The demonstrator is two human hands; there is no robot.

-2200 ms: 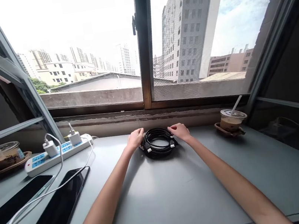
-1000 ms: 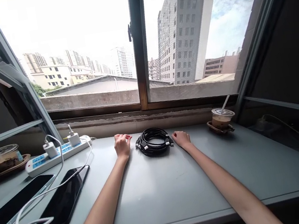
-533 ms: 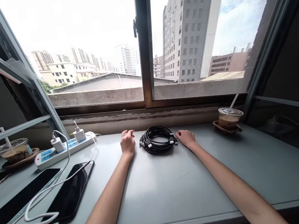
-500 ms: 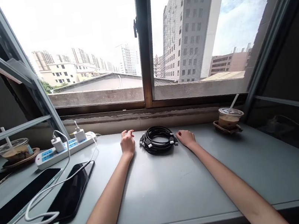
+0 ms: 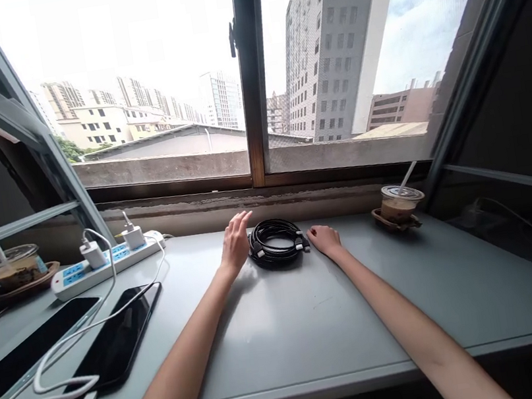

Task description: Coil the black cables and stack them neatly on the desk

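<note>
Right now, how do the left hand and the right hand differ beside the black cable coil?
The left hand is lifted, fingers stretched toward the black cable coil; the right hand lies low on the grey desk, fingers curled. The left hand sits close against the coil's rim; the right hand lies just apart from it. Both hold nothing.

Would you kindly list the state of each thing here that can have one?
Black cable: coiled, flat on the table.
Left hand: open, raised beside the coil.
Right hand: curled, resting on the table.
Power strip: two chargers plugged in.
Phones: screens dark.
Right cup: lidded, straw in.
</note>
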